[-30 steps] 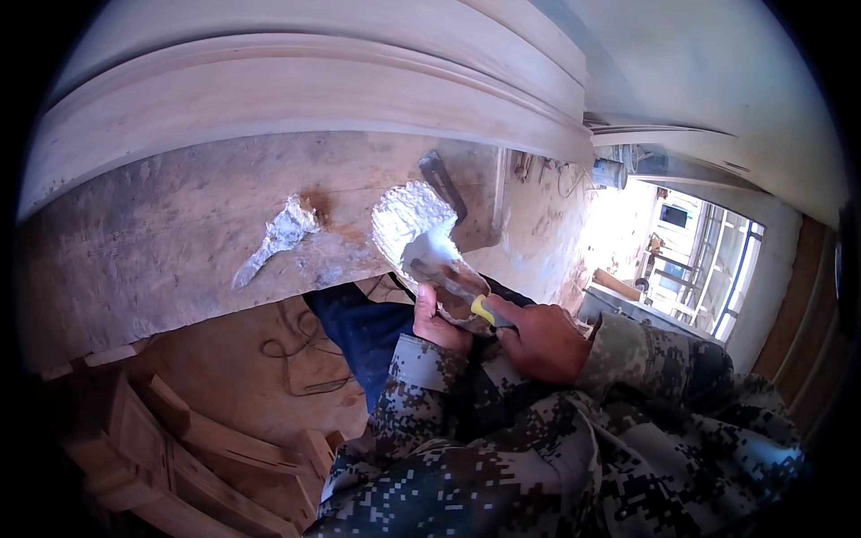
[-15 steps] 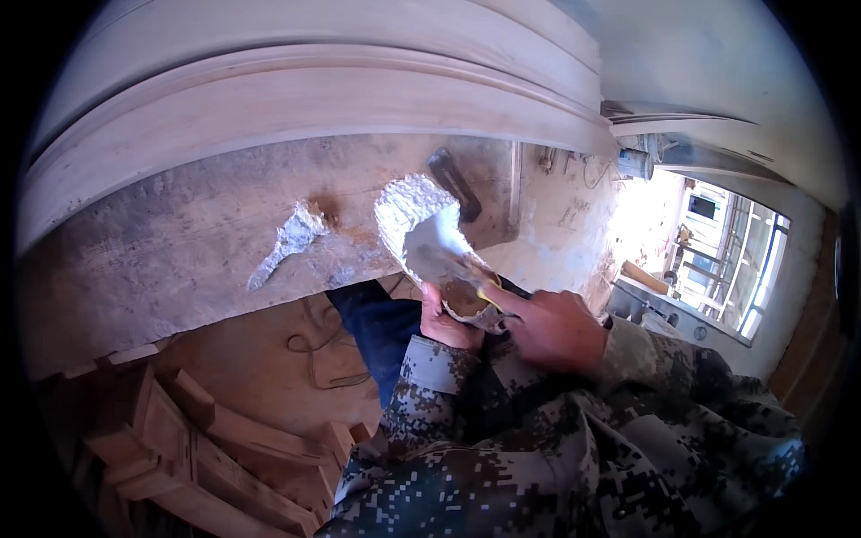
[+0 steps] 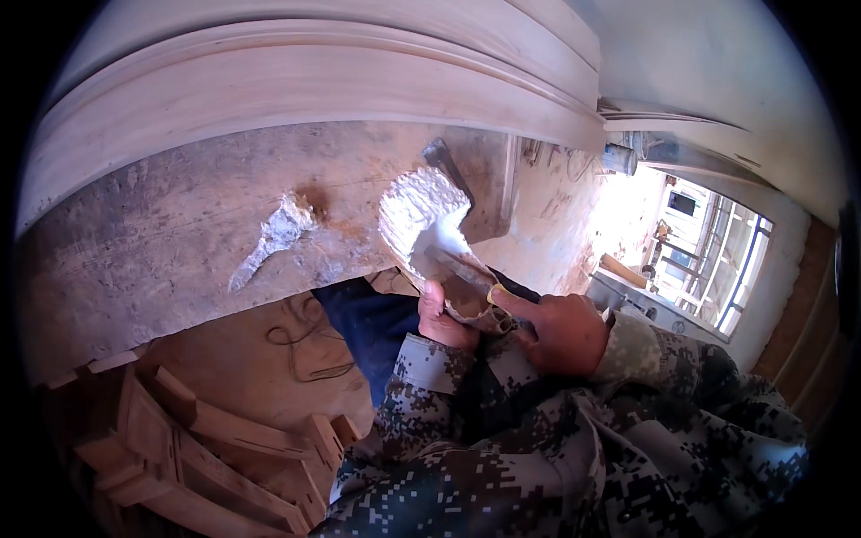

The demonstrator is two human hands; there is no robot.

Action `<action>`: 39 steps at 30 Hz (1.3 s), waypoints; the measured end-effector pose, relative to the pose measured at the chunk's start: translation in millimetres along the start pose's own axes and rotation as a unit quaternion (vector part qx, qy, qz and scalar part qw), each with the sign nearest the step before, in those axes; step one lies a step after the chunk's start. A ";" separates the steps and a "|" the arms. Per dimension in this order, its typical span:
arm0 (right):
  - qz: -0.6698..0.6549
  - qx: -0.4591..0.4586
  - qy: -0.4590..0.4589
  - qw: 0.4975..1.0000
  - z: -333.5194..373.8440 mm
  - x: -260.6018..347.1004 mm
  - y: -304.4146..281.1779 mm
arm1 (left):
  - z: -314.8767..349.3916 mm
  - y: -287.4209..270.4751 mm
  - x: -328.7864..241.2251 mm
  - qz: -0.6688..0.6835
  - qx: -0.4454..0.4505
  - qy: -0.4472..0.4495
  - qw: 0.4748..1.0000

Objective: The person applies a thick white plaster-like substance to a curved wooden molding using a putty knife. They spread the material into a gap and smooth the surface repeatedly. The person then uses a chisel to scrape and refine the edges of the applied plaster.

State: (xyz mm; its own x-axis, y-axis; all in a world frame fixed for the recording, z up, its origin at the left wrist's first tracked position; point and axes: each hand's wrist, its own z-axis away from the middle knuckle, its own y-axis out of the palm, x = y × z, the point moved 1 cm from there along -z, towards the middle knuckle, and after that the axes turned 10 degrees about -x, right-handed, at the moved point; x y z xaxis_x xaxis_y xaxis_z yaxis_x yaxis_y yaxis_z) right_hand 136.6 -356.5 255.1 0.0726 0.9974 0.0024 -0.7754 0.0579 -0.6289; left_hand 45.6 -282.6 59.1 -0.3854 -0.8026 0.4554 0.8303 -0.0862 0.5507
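Observation:
My left hand point(image 3: 446, 329) grips a tilted container point(image 3: 421, 206) by its near rim, thumb over the edge. Its rough outside is thickly crusted with white dried paste, and its mouth faces me. In my right hand point(image 3: 565, 332) is a putty knife point(image 3: 466, 269), forefinger stretched along it. The blade reaches into the container; a yellow edge shows by the fingertip. Whether the blade touches the inner wall, I cannot tell. Left of the container, a paste-crusted piece with a narrow tail point(image 3: 273, 235) lies on the worn board point(image 3: 161, 224).
A dark flat tool point(image 3: 448, 170) lies beyond the container. Pale moulded wood panels point(image 3: 314, 85) run along the far side. Wooden frame pieces point(image 3: 197, 448) stand on the floor at lower left, near a loose cord point(image 3: 305, 336). A bright window point(image 3: 713, 260) is at right.
The view has shifted slightly. My right hand, blurred before, shows sharply now, with the putty knife still inside the container. My left hand keeps its hold.

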 end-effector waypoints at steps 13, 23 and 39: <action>-0.076 -0.043 0.020 0.996 -12.1 4.2 22.9 | 1.5 1.0 7.3 0.030 -0.013 -0.022 0.999; -0.034 -0.018 -0.041 0.998 -0.2 -7.3 -10.0 | 0.7 15.3 -1.2 0.014 0.014 0.046 0.999; -0.068 -0.036 -0.039 0.996 -4.1 7.8 12.1 | 6.4 11.4 -2.1 0.020 -0.041 -0.010 0.999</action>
State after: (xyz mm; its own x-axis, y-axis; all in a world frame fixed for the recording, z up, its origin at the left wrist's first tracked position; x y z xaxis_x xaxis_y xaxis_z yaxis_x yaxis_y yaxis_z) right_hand 130.4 -348.2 244.4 0.1237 0.9809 0.1503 -0.7137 0.1932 -0.6733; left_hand 53.3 -278.1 68.9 -0.3575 -0.7950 0.4900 0.8754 -0.1026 0.4724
